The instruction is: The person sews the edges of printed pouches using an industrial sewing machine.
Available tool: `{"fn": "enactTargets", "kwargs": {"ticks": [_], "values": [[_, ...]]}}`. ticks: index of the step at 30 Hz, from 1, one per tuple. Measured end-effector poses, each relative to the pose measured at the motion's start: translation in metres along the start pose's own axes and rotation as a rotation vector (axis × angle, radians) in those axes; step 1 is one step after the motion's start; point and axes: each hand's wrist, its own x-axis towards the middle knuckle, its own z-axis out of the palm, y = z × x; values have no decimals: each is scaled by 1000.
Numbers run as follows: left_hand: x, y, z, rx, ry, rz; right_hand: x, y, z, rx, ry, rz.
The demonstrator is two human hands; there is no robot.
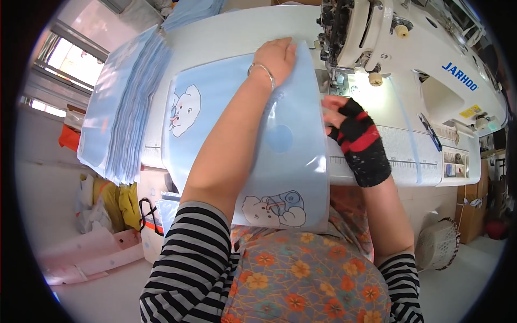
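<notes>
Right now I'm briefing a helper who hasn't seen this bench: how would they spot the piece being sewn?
Start at the white sewing machine on the white table. Spread flat to its left is a pale blue fabric panel, with the left hand pressing its far end and the right hand at its right edge. Unlike the stack of blue pieces further left, it lies single, showing cartoon bear prints.

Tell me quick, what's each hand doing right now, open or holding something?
Left hand: open, pressed flat on the light blue sheet near the sewing machine.
Right hand: in a black and red fingerless glove, fingers curled at the sheet's right edge; grip cannot be told.
</notes>
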Motion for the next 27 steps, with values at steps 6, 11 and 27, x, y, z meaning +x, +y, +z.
{"fn": "enactTargets", "kwargs": {"ticks": [6,11,27], "values": [[4,-6,-8,-71,50,-59,-5,26,11,-837,39,-586],[7,-2,-2,85,-98,-69,-3,32,7,-1034,-33,-690],[-27,35,-16,289,-268,37,-7,23,7,-1128,-105,-658]]}}
